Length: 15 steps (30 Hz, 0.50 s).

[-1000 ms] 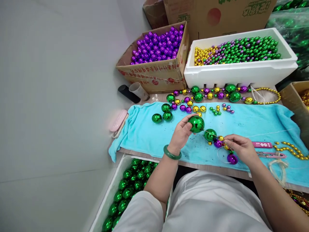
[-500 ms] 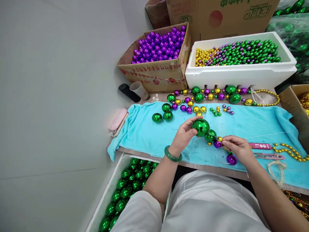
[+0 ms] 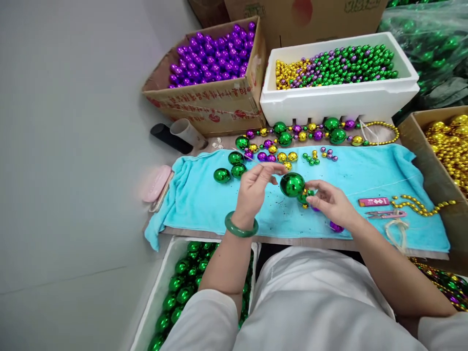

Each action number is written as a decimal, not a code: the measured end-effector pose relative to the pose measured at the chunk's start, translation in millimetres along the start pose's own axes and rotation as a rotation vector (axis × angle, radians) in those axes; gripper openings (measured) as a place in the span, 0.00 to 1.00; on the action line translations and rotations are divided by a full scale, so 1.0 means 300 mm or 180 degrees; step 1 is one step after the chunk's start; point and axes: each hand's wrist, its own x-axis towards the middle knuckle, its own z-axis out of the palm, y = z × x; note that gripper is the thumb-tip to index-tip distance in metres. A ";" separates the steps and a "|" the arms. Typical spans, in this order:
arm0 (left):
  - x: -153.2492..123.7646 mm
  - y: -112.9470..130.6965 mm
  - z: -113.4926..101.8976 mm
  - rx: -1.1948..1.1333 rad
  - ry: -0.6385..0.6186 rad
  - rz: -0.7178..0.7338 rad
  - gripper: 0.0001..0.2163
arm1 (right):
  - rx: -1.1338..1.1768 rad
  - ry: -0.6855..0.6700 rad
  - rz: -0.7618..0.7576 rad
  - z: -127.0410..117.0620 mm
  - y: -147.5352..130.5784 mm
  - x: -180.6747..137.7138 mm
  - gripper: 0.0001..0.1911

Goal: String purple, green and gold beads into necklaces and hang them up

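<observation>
My left hand (image 3: 256,185), with a green bangle at its wrist, is closed in a pinch left of a large shiny green bead (image 3: 292,185). A thin pale string (image 3: 248,156) shows at its fingers, partly hidden. Thumb and fingers of my right hand (image 3: 331,201) close on the bead strand just right of the big bead. That strand has a smaller green bead (image 3: 303,197) and small gold beads; a purple bead (image 3: 336,226) hangs below my right hand. Part of the strand is hidden behind the fingers. Loose green beads (image 3: 222,175) lie on the blue towel (image 3: 204,204).
A finished-looking bead strand (image 3: 332,124) lies along the back, before a white foam box (image 3: 340,100) of small beads. Purple beads fill a cardboard box (image 3: 204,105). Thread snips (image 3: 385,214), a pink packet (image 3: 373,202) and a gold bead chain (image 3: 420,207) lie to the right.
My left hand has let go of the large green bead and pulled left with the string. My right hand has moved up the strand toward the big bead. The view has shifted right.
</observation>
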 end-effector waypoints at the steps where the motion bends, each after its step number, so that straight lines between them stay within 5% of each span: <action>1: 0.009 0.020 -0.006 -0.0066 0.0066 0.0011 0.14 | -0.0222 0.0111 -0.0070 -0.002 -0.014 0.011 0.20; 4: 0.030 0.075 -0.011 -0.0183 0.0115 0.0128 0.15 | -0.0343 0.0292 -0.0414 -0.001 -0.067 0.047 0.18; 7: 0.041 0.111 0.001 -0.0139 0.0048 0.0258 0.15 | 0.0078 -0.0070 -0.0664 0.022 -0.118 0.085 0.19; 11: 0.051 0.125 0.013 -0.0175 0.0217 0.0270 0.15 | 0.0467 -0.0694 -0.0362 0.066 -0.151 0.125 0.13; 15: 0.052 0.099 0.004 -0.0137 0.0259 0.0292 0.14 | 0.0545 -0.0772 -0.0374 0.084 -0.169 0.145 0.08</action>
